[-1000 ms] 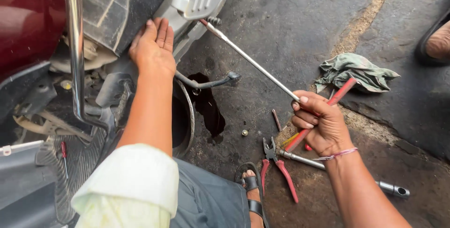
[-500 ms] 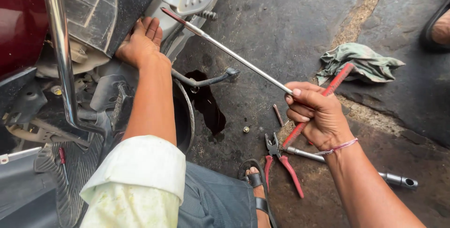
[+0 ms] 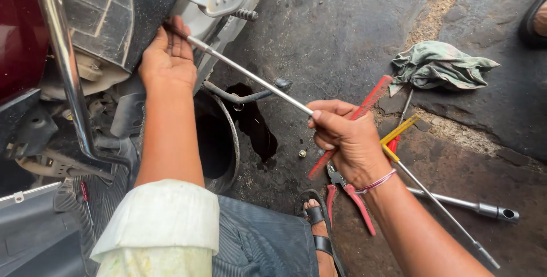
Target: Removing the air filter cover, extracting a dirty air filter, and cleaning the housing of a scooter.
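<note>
My right hand [image 3: 347, 137] grips a long metal rod tool [image 3: 250, 76] with a red handle [image 3: 352, 124]. The rod reaches up-left to the underside of a scooter [image 3: 102, 21], and its tip meets the body beside my left hand [image 3: 167, 60]. That left hand lies flat against the scooter's dark underside panel, fingers spread, holding nothing. A black pan [image 3: 219, 140] stands under the scooter beside my left forearm.
Red-handled pliers [image 3: 353, 197], a long socket wrench [image 3: 461, 203] and a yellow-handled tool [image 3: 399, 132] lie on the ground by my right wrist. A crumpled green rag [image 3: 439, 63] lies further right. A dark oil stain [image 3: 256, 126] and a small nut [image 3: 302, 153] are near the pan.
My right hand pushed the rod up-left, so its tip now reaches the scooter's underside next to my left hand. The view has shifted slightly.
</note>
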